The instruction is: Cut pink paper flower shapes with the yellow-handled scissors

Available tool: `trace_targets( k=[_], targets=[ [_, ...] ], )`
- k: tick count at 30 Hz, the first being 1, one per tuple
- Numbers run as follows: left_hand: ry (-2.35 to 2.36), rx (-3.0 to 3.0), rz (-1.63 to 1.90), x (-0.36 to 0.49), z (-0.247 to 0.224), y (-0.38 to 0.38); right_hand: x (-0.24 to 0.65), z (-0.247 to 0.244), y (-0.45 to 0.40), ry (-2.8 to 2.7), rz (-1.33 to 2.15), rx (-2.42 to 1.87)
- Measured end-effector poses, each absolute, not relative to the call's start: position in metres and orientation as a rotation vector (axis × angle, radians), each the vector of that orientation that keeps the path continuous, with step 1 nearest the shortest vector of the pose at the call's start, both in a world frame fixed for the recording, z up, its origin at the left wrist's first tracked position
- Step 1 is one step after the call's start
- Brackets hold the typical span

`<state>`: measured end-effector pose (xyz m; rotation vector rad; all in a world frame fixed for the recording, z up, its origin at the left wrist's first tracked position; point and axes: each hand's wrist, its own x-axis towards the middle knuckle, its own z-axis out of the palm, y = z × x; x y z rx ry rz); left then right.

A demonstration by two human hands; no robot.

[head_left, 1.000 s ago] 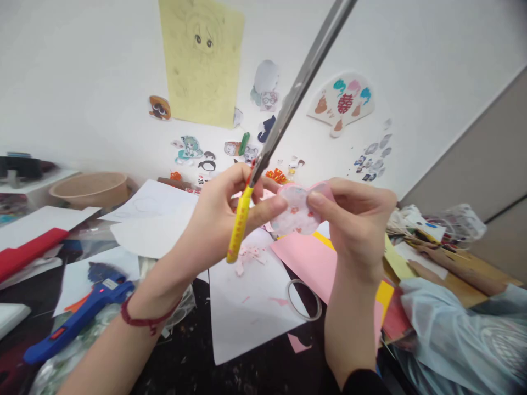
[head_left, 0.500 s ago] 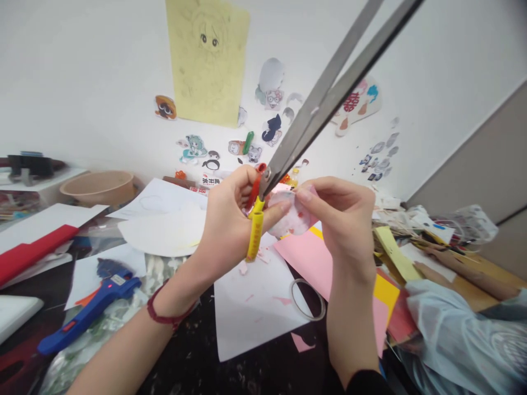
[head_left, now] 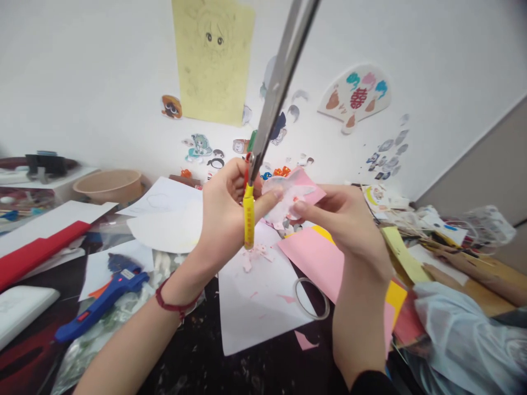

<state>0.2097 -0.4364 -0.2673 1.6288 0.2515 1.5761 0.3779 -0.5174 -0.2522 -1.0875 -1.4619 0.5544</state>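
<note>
In the head view, a white wall (head_left: 102, 82) stands behind a cluttered black tabletop (head_left: 197, 351). Small character stickers (head_left: 201, 144) dot the wall around a yellow sheet (head_left: 214, 66) with a pencilled face, and a fan-shaped cutout (head_left: 356, 99) with red characters is on the wall to the right.

The left hand (head_left: 226, 214), with a dark red cord bracelet (head_left: 175, 304) at its wrist, pinches the left side of a pink-and-white paper cutout (head_left: 284, 197) under its thumb. Scissors (head_left: 274, 93) with red and yellow handles hang on the same hand, blades pointing up and a little apart at the far end. The right hand (head_left: 349, 225) has its thumb and fingers closed on the cutout's right side. The cutout is held up between both hands, above a white sheet (head_left: 259, 302) strewn with pink scraps (head_left: 251, 258).

A grey ring (head_left: 312, 315) overlaps that sheet's right edge, near a larger pink sheet (head_left: 315, 258). To the left lie a blue glue gun (head_left: 102, 307), a long red object (head_left: 45, 249) and a light brown bowl (head_left: 107, 185).
</note>
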Motion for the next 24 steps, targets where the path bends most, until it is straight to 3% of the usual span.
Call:
trace_targets(
  k=[19, 24],
  targets=[
    [0.282, 1.472, 1.540, 0.211, -0.270, -0.432, 0.377, -0.259, -0.508, -1.489, 0.629, -1.055],
    [0.243, 1.374, 1.628, 0.210, -0.268, -0.430, 0.371, -0.252, -0.517, -1.567, 0.219, -1.120]
  ],
)
